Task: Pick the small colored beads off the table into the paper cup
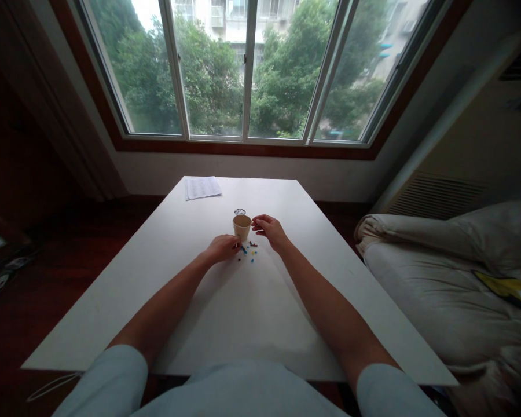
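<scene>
Tan paper cup (242,230) upright on a white table (252,324)

From here I see small coloured pieces (245,251), blue, yellow and dark, scattered just in front of the cup. The left hand (223,248) rests low among them, fingers bent; I can't tell whether they pinch anything. The right hand (269,229) hangs beside the rim, fingers curled, their grip unclear too. Printed sheets (203,187) lie towards the window (247,75).
</scene>
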Tool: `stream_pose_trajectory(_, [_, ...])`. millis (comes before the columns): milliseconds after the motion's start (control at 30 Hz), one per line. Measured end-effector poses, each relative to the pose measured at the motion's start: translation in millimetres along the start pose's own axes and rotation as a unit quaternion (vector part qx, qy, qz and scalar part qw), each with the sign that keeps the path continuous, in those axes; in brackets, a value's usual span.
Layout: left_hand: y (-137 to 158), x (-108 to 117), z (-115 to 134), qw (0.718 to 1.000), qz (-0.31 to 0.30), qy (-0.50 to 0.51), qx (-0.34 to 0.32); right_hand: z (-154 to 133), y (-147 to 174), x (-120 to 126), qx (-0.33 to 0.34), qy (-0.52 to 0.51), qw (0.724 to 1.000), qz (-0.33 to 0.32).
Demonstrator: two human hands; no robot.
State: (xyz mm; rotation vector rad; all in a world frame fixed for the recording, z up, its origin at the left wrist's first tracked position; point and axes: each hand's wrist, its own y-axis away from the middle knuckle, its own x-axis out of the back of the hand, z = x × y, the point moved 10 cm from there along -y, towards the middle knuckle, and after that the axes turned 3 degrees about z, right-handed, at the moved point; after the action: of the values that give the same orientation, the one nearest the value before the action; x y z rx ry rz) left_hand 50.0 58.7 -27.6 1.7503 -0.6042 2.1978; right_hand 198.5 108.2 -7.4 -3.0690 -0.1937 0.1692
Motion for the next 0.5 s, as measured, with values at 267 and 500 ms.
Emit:
stream_pose_trajectory(267, [1, -7, 11, 1.0, -0.028, 0.009, 0.003, 20, -10, 16, -0.013, 0.016, 0.999, 0.03])
stream_pose_trajectory(500, [1, -8, 17, 1.0, 0.005, 0.005, 0.018, 44, -18, 39, -0.043, 0.025, 0.996, 0.079])
